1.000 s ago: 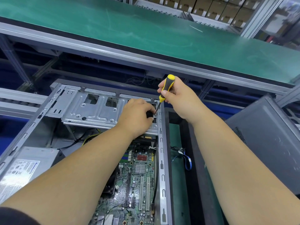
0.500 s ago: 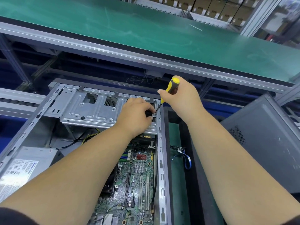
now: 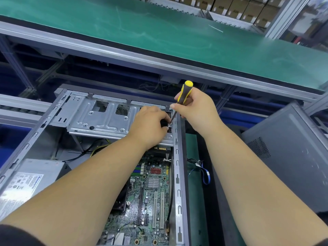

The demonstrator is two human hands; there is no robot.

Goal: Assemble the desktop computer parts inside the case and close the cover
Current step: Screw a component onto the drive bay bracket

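Observation:
An open grey computer case [image 3: 177, 174] lies on its side below me. Inside are a green motherboard [image 3: 150, 196], a power supply [image 3: 26, 181] at the left and a silver drive bracket [image 3: 99, 119] across the far end. My right hand [image 3: 195, 110] grips a yellow-and-black screwdriver [image 3: 184, 94], tip down on a screw [image 3: 170, 124] at the bracket's right end. My left hand [image 3: 150, 125] rests on the bracket beside the tip, fingers curled around a dark part there that I cannot identify.
The grey side cover [image 3: 291, 157] leans at the right. A blue cable [image 3: 204, 173] lies on the green mat beside the case. A green-topped shelf [image 3: 159, 32] runs overhead at the far side, with cardboard boxes [image 3: 239, 6] behind it.
My right hand has turned on the screwdriver handle and the handle has tilted more upright. The left hand has stayed in place on the bracket.

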